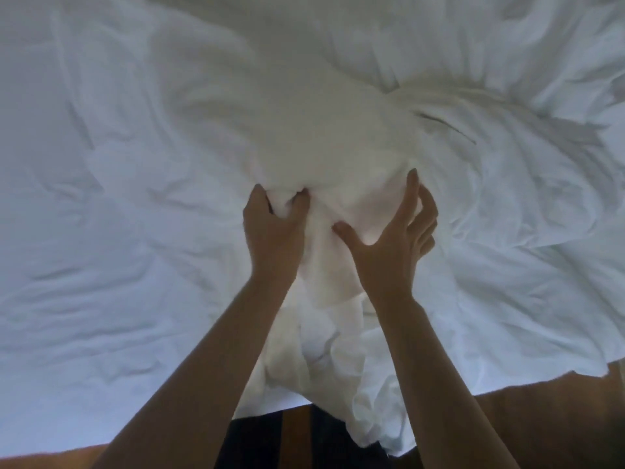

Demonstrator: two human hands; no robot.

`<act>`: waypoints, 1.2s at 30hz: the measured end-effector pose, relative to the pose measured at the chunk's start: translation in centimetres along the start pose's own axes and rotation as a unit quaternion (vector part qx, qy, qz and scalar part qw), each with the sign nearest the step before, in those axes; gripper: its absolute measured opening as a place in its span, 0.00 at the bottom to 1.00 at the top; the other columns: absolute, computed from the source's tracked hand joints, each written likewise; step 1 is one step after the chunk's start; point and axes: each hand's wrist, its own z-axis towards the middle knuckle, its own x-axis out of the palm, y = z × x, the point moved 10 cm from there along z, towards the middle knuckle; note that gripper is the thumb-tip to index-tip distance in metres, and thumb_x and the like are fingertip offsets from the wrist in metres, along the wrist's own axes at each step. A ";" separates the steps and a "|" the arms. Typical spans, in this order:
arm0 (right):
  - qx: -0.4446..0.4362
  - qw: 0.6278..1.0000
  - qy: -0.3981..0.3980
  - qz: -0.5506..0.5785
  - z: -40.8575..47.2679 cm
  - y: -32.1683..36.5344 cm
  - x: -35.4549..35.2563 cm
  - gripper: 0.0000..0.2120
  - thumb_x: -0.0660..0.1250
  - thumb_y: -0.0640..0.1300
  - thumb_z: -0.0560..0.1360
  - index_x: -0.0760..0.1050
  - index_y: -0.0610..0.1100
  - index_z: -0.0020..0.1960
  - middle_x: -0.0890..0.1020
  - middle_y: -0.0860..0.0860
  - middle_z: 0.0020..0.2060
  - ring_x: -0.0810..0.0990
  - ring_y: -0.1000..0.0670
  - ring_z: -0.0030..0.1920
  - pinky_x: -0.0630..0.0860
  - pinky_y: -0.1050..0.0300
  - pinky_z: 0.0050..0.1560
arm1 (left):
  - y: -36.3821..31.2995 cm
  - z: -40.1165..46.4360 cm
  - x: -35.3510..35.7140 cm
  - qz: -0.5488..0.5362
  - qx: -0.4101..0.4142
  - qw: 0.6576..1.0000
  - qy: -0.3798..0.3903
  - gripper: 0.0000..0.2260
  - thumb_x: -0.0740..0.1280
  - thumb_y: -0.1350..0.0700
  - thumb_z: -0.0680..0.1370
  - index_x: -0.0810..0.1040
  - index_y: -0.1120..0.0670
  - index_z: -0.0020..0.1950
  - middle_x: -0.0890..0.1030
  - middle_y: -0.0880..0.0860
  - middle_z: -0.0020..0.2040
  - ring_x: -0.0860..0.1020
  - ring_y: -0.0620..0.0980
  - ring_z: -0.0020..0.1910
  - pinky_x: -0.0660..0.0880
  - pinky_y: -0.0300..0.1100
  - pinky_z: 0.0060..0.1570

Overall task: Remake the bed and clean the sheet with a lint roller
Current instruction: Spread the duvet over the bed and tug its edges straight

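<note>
Obstacle, 12 to 3 o'clock: bunched white sheet (338, 137) heaped high, left hand (274, 228) gripping it.
Open, 9 o'clock: flat wrinkled bed surface (101, 198).
Open, 6 o'clock: wooden floor (541, 418).

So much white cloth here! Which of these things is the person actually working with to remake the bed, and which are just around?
In the job:
- bunched sheet, gripped by the left hand
- right hand, fingers spread, against the bunch
- flat sheet over the bed

Just around:
- wooden floor
- dark clothing at the bottom edge

No lint roller is in view.
</note>
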 end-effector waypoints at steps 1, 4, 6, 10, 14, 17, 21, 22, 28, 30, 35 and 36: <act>-0.008 1.000 -0.015 0.021 0.1 0.6 -1.1 0.53 0.71 0.70 0.67 0.49 0.49 0.81 0.58 0.45 0.76 0.59 0.43 0.75 0.61 0.39 0.69 | -1.9 0.1 0.9 -0.015 0.012 1.000 0.018 0.11 0.74 0.54 0.74 0.77 0.59 0.48 0.81 0.51 0.41 0.79 0.49 0.39 0.80 0.50 0.43; -0.048 0.991 -0.035 0.117 -0.5 3.2 -4.0 0.41 0.62 0.65 0.76 0.51 0.50 0.81 0.59 0.50 0.77 0.60 0.49 0.76 0.59 0.33 0.73 | -5.9 -0.2 3.0 -0.049 0.031 0.994 0.088 0.10 0.72 0.52 0.76 0.77 0.56 0.50 0.82 0.52 0.42 0.81 0.50 0.40 0.81 0.51 0.43; -0.078 0.989 -0.005 0.126 -1.4 5.2 -4.2 0.42 0.62 0.67 0.74 0.49 0.52 0.81 0.60 0.51 0.77 0.60 0.49 0.77 0.61 0.33 0.73 | -6.9 -0.8 3.7 -0.079 0.048 0.981 0.169 0.08 0.67 0.51 0.80 0.79 0.54 0.55 0.83 0.49 0.46 0.82 0.47 0.44 0.82 0.47 0.48; -0.103 0.993 0.049 0.038 -2.6 6.5 -0.3 0.50 0.70 0.68 0.70 0.49 0.50 0.81 0.59 0.49 0.77 0.60 0.47 0.77 0.68 0.34 0.68 | -1.4 -0.9 -0.5 -0.111 0.053 0.978 0.169 0.11 0.59 0.57 0.84 0.81 0.56 0.57 0.85 0.49 0.51 0.82 0.46 0.52 0.77 0.40 0.54; -0.083 0.996 0.014 0.021 -2.1 5.8 1.9 0.42 0.73 0.59 0.72 0.57 0.49 0.79 0.68 0.46 0.71 0.69 0.45 0.70 0.70 0.44 0.64 | 14.1 0.0 -9.8 0.100 -0.131 0.985 -0.049 0.23 0.69 0.49 0.78 0.69 0.56 0.70 0.75 0.55 0.64 0.72 0.57 0.65 0.69 0.47 0.62; -0.090 0.996 -0.018 0.001 -1.6 6.4 2.4 0.31 0.72 0.49 0.74 0.67 0.43 0.73 0.77 0.44 0.64 0.76 0.42 0.62 0.72 0.53 0.58 | 24.9 -1.3 -10.9 0.032 -0.330 0.943 0.019 0.44 0.76 0.41 0.71 0.57 0.56 0.77 0.68 0.59 0.71 0.69 0.60 0.69 0.70 0.53 0.66; -0.126 0.991 -0.027 -0.017 -2.3 7.9 2.4 0.21 0.70 0.38 0.76 0.72 0.37 0.68 0.83 0.40 0.55 0.81 0.38 0.54 0.66 0.62 0.50 | 27.1 -0.9 -8.1 -0.148 -0.379 0.911 0.059 0.28 0.77 0.42 0.71 0.71 0.57 0.60 0.79 0.56 0.50 0.80 0.53 0.43 0.76 0.39 0.28; -0.131 0.991 -0.027 -0.015 -2.5 8.2 2.1 0.21 0.69 0.37 0.75 0.72 0.37 0.67 0.83 0.41 0.53 0.81 0.39 0.53 0.65 0.65 0.48 | 26.4 -0.4 -7.7 -0.180 -0.377 0.908 0.046 0.19 0.76 0.46 0.72 0.75 0.58 0.52 0.79 0.54 0.44 0.78 0.52 0.38 0.74 0.38 0.27; -0.119 0.992 -0.051 0.014 -3.0 11.7 -1.6 0.17 0.65 0.38 0.74 0.72 0.37 0.63 0.80 0.45 0.47 0.79 0.43 0.47 0.72 0.56 0.51 | 20.6 2.6 -11.8 -0.184 -0.287 0.940 0.004 0.11 0.75 0.53 0.73 0.76 0.56 0.40 0.78 0.54 0.35 0.75 0.52 0.31 0.73 0.42 0.31; -0.126 0.990 -0.059 0.024 -3.1 14.4 -2.8 0.18 0.64 0.39 0.74 0.73 0.34 0.62 0.80 0.43 0.47 0.77 0.45 0.46 0.75 0.52 0.52 | 18.0 4.0 -15.0 -0.171 -0.247 0.954 0.008 0.10 0.76 0.53 0.73 0.78 0.56 0.41 0.78 0.55 0.36 0.75 0.52 0.31 0.72 0.45 0.32; -0.198 0.975 -0.073 0.066 -3.4 24.7 -4.5 0.19 0.66 0.41 0.73 0.72 0.33 0.62 0.78 0.49 0.48 0.76 0.51 0.47 0.71 0.64 0.51 | 10.5 10.4 -25.4 -0.121 -0.139 0.983 -0.012 0.13 0.76 0.50 0.73 0.82 0.56 0.51 0.81 0.53 0.40 0.77 0.49 0.33 0.73 0.42 0.34; -0.215 0.971 -0.073 0.080 -3.6 26.8 -4.3 0.18 0.66 0.41 0.73 0.73 0.33 0.59 0.77 0.50 0.45 0.74 0.54 0.44 0.70 0.68 0.48 | 9.3 12.1 -27.8 -0.112 -0.111 0.987 -0.024 0.14 0.76 0.49 0.73 0.82 0.57 0.52 0.82 0.53 0.41 0.77 0.49 0.36 0.74 0.44 0.37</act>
